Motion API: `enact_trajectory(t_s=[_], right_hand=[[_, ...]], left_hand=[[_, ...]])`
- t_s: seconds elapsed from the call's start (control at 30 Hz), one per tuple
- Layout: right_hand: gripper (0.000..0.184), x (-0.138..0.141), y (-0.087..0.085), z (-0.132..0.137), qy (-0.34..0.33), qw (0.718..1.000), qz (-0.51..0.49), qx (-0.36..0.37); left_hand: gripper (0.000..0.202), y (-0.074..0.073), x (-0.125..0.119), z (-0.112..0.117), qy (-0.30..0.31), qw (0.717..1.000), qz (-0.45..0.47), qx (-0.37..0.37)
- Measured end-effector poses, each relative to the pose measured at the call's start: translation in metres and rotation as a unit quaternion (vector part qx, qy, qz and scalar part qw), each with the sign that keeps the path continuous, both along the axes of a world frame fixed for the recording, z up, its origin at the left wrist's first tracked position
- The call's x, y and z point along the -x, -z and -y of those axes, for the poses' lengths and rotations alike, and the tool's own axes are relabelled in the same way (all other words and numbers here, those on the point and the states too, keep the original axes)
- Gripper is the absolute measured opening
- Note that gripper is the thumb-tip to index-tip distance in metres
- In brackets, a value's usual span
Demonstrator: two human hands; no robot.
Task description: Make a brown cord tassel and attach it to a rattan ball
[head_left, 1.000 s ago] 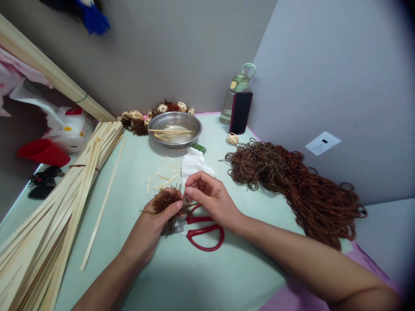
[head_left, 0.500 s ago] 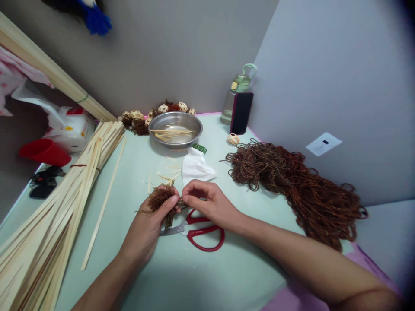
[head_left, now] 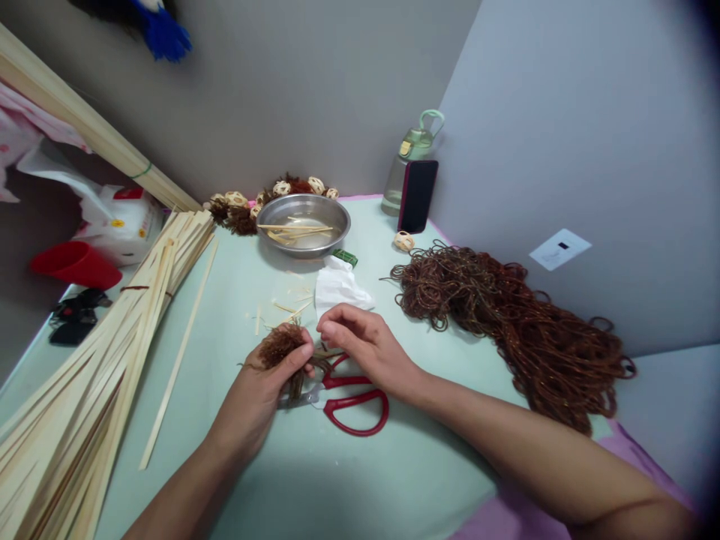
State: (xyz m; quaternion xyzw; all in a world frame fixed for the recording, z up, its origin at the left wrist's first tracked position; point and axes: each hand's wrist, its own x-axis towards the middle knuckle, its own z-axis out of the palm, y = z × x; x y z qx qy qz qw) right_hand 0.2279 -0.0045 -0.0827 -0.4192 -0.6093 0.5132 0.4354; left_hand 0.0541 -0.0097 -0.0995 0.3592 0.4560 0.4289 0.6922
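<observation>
My left hand point(head_left: 259, 394) is closed around a small tuft of brown fibre point(head_left: 280, 343), held just above the pale green table point(head_left: 236, 480). My right hand point(head_left: 360, 346) pinches a thin strand at the tuft's right side, its fingers curled together. Red-handled scissors point(head_left: 352, 397) lie flat on the table directly beneath both hands, partly hidden by them. A crumpled white tissue point(head_left: 337, 289) rests just beyond my right hand.
A big heap of brown cord loops point(head_left: 517, 322) fills the right side. Long bamboo strips point(head_left: 101, 352) fan out at the left. At the back stand a steel bowl point(head_left: 304, 223) with sticks, a water bottle point(head_left: 413, 161), a phone point(head_left: 417, 196) and small woven balls point(head_left: 281, 187).
My right hand has shifted slightly, lowering then lifting a little at the tuft. The left hand keeps its hold on the tuft, nearly still.
</observation>
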Motion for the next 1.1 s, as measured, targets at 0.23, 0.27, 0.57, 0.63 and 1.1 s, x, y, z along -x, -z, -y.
enact_trajectory(t_s=[0.23,0.27,0.57,0.63,1.1], right_hand=[[0.015,0.0034,0.0088,0.0002,-0.076,0.995,0.015,0.064],[0.013,0.0036,0.0085,0.0,-0.061,0.996,0.021,0.06],[0.01,0.0047,0.0075,-0.0021,-0.012,0.997,-0.042,0.056],[0.015,0.0054,0.0086,-0.0018,-0.015,0.996,-0.05,0.07],[0.043,-0.0006,0.0066,-0.004,-0.103,0.992,-0.006,0.078]], left_hand=[[0.018,-0.0021,-0.0026,-0.0018,-0.035,0.999,0.015,-0.022],[0.018,-0.0011,-0.0025,-0.0018,-0.033,0.999,0.008,-0.025],[0.015,0.0003,0.0011,-0.0008,0.007,1.0,-0.005,-0.029],[0.017,-0.002,0.0014,-0.0018,-0.019,1.0,0.023,-0.006],[0.018,0.0016,-0.0009,0.0009,0.006,1.0,0.007,-0.002]])
